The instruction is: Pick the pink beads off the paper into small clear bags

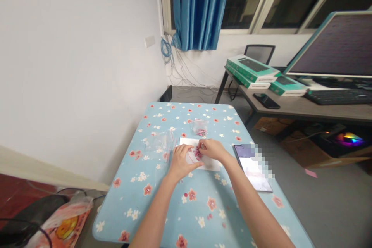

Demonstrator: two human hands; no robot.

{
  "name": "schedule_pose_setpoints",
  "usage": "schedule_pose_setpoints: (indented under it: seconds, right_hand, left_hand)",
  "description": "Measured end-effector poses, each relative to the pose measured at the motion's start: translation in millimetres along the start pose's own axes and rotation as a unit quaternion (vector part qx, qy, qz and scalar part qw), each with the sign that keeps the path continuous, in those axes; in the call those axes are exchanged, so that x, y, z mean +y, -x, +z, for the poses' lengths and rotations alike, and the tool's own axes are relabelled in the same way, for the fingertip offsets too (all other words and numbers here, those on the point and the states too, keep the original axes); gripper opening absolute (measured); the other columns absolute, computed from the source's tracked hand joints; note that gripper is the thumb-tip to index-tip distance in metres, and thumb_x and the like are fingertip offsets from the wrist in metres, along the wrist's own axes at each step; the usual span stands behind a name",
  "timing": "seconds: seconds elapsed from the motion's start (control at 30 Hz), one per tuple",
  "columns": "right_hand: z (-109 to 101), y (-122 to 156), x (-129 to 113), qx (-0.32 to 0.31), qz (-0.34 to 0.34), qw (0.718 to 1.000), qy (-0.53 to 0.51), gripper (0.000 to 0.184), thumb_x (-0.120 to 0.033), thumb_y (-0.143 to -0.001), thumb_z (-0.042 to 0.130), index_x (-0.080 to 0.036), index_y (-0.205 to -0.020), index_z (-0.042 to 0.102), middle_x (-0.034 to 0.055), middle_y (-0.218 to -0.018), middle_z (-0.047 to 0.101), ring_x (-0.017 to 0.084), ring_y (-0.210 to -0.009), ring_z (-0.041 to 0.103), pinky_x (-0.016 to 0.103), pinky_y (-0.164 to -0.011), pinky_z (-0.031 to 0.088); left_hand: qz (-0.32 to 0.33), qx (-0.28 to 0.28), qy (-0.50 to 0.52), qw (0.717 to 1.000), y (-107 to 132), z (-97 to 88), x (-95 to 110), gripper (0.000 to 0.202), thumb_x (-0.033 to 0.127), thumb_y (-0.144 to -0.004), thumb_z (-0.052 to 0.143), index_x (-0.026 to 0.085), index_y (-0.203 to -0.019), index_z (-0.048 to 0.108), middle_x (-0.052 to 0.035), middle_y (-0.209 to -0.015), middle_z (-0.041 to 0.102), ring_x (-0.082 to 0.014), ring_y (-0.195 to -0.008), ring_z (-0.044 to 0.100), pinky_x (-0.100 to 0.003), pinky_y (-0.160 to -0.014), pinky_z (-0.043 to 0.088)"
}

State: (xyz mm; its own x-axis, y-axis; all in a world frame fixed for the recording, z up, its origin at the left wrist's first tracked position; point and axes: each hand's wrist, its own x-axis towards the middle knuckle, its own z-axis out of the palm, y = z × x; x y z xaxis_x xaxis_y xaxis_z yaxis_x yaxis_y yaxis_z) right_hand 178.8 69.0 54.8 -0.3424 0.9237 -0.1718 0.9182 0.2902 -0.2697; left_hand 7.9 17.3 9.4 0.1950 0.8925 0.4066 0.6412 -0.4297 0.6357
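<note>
and here we are at a pale blue tablecloth [122, 197] printed with pink and white blossoms, both bare hands working right at the centre of it. the pink beads [198, 153] sit in a tight, short clump on a white card [210, 164], the clump running roughly away from the person, a touch tilted, while the card lies with its long side across the table. the right hand [210, 149] is the nearer one, coming in from the right with its fingers bunched and tips down on the top of the clump. is it actually pinching a bead? from over here, i can't quite tell, since the fingers cover the spot. the left hand [181, 161] sits just to the left of the beads, fingers spread and curved, thumb side low over the card. nothing stands between either hand and the beads.

just beyond the card, a small clear plastic bag [200, 127] holds more pink beads, and an empty-looking clear bag [161, 143] lies crumpled to the left. a phone [252, 168] rests face up on the right of the cloth, its screen partly blurred out. over on the desk [308, 110] to the right, we've got green boxes [251, 69], a black keyboard [338, 97] and a big monitor [328, 44], all well apart from the action.
</note>
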Motion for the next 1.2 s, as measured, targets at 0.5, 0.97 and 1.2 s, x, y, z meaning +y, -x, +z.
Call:
schedule_pose_setpoints:
  seconds: [0.5,0.97,1.2]
  right_hand:
    - [7.6,8.4,-0.1,0.034,0.014,0.999,-0.038,0.018,-0.026,-0.079,0.053,-0.023,-0.089,0.066,0.0014,-0.077,0.068,0.016,-0.073,0.060,0.022,-0.055,0.029]
    - [-16.5,-14.2,-18.1,-0.039,-0.030,0.992,0.112,0.021,-0.016,-0.071,0.057,-0.020,-0.085,0.072,0.0108,-0.088,0.072,0.024,-0.082,0.066,0.028,-0.065,0.043]
    - [-22.2,-23.0,-32.7,-0.070,-0.074,0.982,0.161,0.024,-0.008,-0.065,0.062,-0.012,-0.086,0.073,0.0179,-0.085,0.072,0.028,-0.085,0.066,0.031,-0.072,0.046]
  left_hand:
    - [-0.005,-0.010,0.002,1.000,-0.5,-0.8,0.6,0.057,0.041,-0.056,0.081,0.023,-0.103,0.054,-0.0019,-0.093,0.061,-0.0227,-0.091,0.057,-0.038,-0.082,0.041]
    - [-0.005,-0.008,-0.005,1.000,-0.5,1.8,-3.6,0.058,0.044,-0.055,0.080,0.024,-0.103,0.054,-0.0020,-0.093,0.062,-0.0236,-0.092,0.057,-0.039,-0.083,0.042]
    - [-0.005,-0.006,0.002,1.000,0.0,1.4,-4.1,0.059,0.042,-0.057,0.081,0.024,-0.105,0.053,-0.0022,-0.098,0.061,-0.0237,-0.095,0.056,-0.039,-0.086,0.041]
